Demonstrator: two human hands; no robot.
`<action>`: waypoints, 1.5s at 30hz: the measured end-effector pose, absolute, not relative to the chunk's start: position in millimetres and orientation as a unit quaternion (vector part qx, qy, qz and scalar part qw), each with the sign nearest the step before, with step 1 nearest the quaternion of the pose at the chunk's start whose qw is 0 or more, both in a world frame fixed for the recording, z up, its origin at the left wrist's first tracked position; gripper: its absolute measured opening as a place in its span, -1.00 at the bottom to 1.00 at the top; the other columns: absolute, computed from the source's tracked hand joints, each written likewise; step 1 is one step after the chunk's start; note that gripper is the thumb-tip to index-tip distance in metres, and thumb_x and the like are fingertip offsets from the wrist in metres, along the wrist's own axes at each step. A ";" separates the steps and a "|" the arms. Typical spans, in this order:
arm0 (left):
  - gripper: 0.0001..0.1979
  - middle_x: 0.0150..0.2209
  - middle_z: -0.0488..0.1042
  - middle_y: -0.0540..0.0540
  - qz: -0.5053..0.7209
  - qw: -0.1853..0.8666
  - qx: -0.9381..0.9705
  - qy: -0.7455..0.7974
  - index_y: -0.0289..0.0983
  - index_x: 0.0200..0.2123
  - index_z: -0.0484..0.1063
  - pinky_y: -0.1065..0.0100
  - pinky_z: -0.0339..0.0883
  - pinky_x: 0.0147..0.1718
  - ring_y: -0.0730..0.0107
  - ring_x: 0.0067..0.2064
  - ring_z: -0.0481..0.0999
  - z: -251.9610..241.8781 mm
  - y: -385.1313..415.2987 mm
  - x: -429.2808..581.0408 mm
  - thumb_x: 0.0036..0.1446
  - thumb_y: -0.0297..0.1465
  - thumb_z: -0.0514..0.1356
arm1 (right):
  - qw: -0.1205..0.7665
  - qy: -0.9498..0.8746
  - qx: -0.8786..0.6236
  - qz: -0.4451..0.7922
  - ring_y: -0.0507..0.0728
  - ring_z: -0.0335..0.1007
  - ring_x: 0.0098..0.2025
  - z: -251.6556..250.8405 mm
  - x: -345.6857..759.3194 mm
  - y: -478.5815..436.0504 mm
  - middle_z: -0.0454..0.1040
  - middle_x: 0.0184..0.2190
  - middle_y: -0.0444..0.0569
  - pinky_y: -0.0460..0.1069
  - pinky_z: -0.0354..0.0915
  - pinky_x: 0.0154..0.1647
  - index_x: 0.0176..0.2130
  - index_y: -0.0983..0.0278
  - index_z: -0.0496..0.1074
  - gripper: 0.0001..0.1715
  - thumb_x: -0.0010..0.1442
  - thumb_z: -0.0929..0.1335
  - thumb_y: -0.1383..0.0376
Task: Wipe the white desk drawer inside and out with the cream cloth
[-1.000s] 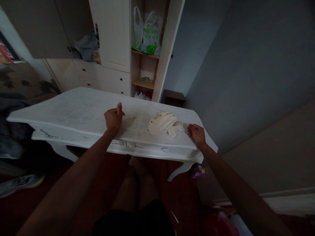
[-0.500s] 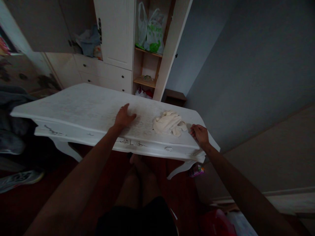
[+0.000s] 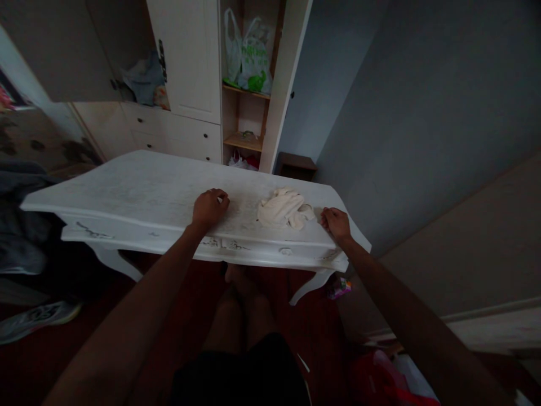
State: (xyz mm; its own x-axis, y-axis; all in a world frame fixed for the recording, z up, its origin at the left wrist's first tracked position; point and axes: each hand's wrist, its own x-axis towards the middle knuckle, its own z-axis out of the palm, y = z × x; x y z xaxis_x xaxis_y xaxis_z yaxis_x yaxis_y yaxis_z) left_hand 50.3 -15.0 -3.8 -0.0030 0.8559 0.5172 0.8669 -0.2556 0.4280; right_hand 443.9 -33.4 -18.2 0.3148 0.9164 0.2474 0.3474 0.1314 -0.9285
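A crumpled cream cloth (image 3: 284, 208) lies on the white table (image 3: 160, 180), right of its middle. Left of the cloth, my left hand (image 3: 210, 207) rests on the tabletop with its fingers curled and thumb close to them; whether something small is inside cannot be made out. Just right of the cloth, near the table's right end, my right hand (image 3: 335, 222) is closed with its fingers bent in, and its contents are hidden. Neither hand touches the cloth. Grey smudges mark the tabletop around my left hand.
Behind the table stands a white wardrobe (image 3: 190, 62) with plastic bags (image 3: 253, 62) on an open shelf. A small brown cabinet (image 3: 297, 164) is by the grey wall. Dark clothes (image 3: 21, 208) and a shoe (image 3: 40, 318) are at the left, a red bag (image 3: 372, 378) at lower right.
My left hand has gone from spread fingers to curled ones, a little nearer the table's front edge. My right hand stays closed beside the cloth. The view has shifted slightly.
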 end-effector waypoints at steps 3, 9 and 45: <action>-0.67 -0.30 0.63 -0.18 -0.376 -0.023 -0.711 -0.594 -0.29 -0.12 0.55 0.28 0.38 -0.17 0.18 -0.24 0.60 -6.2 -14.5 50.4 0.16 -0.37 0.06 | 0.573 -0.496 -0.596 0.267 -0.04 0.17 -0.74 -19.4 444.7 -31.5 0.38 -0.73 -0.23 -0.17 0.03 -0.79 -0.36 0.22 0.34 -0.70 0.16 0.33 0.04; -0.66 -0.38 0.61 -0.12 -0.438 -0.057 -0.672 -0.594 -0.27 -0.05 0.49 0.34 0.37 -0.23 0.27 -0.32 0.59 -9.5 -10.2 45.4 0.21 -0.38 0.00 | 0.570 -0.511 -0.572 0.294 -0.04 0.17 -0.75 -19.8 446.8 -29.3 0.38 -0.72 -0.24 -0.18 0.01 -0.80 -0.36 0.19 0.28 -0.66 0.20 0.31 -0.01; -0.71 -0.47 0.59 -0.12 -0.502 -0.115 -0.592 -0.620 -0.31 -0.23 0.56 0.31 0.43 -0.24 0.27 -0.36 0.60 -15.2 -0.5 42.6 0.07 -0.36 0.09 | 0.556 -0.521 -0.591 0.267 -0.05 0.19 -0.75 -20.1 447.1 -30.6 0.40 -0.71 -0.17 -0.17 0.09 -0.81 -0.49 0.21 0.27 -0.48 0.15 0.34 -0.14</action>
State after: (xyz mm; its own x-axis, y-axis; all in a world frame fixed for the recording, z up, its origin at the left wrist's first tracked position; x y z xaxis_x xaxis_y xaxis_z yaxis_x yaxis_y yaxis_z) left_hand 42.6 -0.5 -15.2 -0.2723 0.8499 0.4512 0.6188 -0.2044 0.7585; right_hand 447.1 -30.6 -20.1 0.3152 0.9115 0.2642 0.3191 0.1604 -0.9341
